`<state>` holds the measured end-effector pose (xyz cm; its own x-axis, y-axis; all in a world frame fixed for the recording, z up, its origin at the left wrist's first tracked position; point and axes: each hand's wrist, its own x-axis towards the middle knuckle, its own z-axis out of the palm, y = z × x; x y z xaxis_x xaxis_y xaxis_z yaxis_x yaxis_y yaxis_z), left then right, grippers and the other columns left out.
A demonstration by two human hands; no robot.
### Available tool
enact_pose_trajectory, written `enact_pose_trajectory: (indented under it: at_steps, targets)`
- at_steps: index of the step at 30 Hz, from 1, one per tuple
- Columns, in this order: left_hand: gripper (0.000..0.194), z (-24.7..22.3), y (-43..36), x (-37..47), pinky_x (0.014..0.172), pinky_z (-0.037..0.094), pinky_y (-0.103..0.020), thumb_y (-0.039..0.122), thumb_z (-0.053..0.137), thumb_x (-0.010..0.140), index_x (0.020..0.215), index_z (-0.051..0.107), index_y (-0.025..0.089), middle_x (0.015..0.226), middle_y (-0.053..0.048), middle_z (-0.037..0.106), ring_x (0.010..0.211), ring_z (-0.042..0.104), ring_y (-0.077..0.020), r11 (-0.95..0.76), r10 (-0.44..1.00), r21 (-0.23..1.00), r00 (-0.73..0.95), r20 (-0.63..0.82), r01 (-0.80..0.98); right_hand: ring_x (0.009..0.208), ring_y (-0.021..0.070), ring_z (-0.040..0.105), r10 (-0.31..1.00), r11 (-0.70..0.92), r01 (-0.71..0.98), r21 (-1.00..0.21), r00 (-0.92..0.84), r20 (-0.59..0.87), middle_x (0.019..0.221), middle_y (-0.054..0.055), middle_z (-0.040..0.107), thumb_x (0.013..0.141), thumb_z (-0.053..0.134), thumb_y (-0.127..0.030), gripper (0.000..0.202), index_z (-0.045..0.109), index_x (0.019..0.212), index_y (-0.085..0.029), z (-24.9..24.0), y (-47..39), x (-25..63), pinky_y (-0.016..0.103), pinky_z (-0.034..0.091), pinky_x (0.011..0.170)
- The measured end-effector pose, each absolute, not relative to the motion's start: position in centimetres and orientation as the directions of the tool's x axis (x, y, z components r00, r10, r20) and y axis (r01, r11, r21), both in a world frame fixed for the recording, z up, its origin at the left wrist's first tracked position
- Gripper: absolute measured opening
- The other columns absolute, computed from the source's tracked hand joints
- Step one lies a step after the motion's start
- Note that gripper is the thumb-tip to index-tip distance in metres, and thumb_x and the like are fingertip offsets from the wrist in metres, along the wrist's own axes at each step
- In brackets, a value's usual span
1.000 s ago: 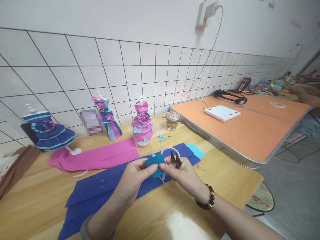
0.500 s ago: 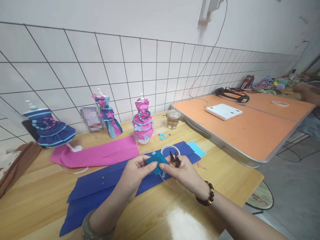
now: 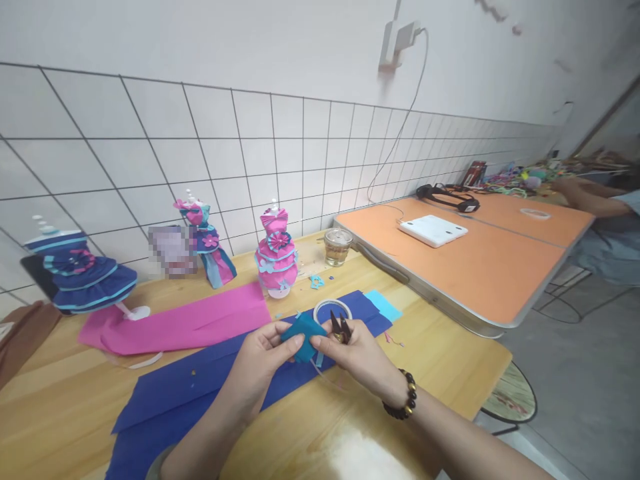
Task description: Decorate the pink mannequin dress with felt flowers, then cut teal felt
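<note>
Teal material (image 3: 306, 328), pinched between the thumbs and fingers of the left hand (image 3: 265, 350) and right hand (image 3: 360, 352) above a blue sheet (image 3: 220, 370), looks more diamond-shaped than a second ago, suggesting it is being turned or folded, not cut. Dark scissors (image 3: 345, 328) stay tucked in the right hand; beyond, a tape roll (image 3: 333, 301) lies near a pink dress form (image 3: 277, 259) on the counter (image 3: 410, 360).
</note>
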<state>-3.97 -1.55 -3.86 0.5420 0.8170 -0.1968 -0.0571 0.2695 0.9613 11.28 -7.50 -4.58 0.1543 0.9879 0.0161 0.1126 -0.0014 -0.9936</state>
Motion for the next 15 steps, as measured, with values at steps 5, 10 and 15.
enact_pose_trajectory:
  at_steps: [5, 10, 15]
  targets:
    - [0.024, -3.5, -1.57, -3.97, 0.068, 0.044, -0.026, 0.033, 0.07, 0.066, 0.079, 0.061, 0.014, 0.075, -0.004, 0.065, 0.071, 0.057, -0.0143, 0.251, 0.827, 0.968, 0.522, -0.209, -0.01, 0.044, 0.0051, 0.028, 0.99, -0.003, 0.052, -0.999, 0.144, 0.005, 0.05, -0.008, 0.035, 0.067, 0.067, -0.044, 0.033, 0.051, 0.068, -0.016, -4.86, -7.59, 11.24, 0.019, 0.022, 0.041]
    - [0.035, -3.02, -1.77, -3.84, 0.065, 0.045, -0.024, 0.032, 0.075, 0.057, 0.085, 0.06, 0.017, 0.078, -0.003, 0.068, 0.071, 0.059, -0.0153, 0.218, 0.822, 0.976, 0.533, -0.2, 0.031, 0.041, 0.0043, 0.03, 0.985, -0.001, 0.071, -0.997, 0.171, 0.011, 0.046, -0.009, 0.034, 0.069, 0.066, -0.036, 0.025, 0.052, 0.064, -0.016, -5.22, -7.83, 11.36, 0.018, 0.024, 0.041]
    - [0.031, -3.54, -1.8, -3.75, 0.069, 0.047, -0.028, 0.034, 0.077, 0.047, 0.07, 0.063, 0.019, 0.067, -0.001, 0.066, 0.072, 0.061, -0.0201, 0.089, 0.867, 0.993, 0.485, -0.115, 0.078, 0.038, 0.004, 0.034, 0.99, -0.025, 0.224, -0.974, 0.143, 0.008, 0.046, -0.008, 0.04, 0.072, 0.062, -0.03, 0.015, 0.06, 0.07, -0.015, -5.17, -8.46, 11.6, 0.017, 0.023, 0.037]
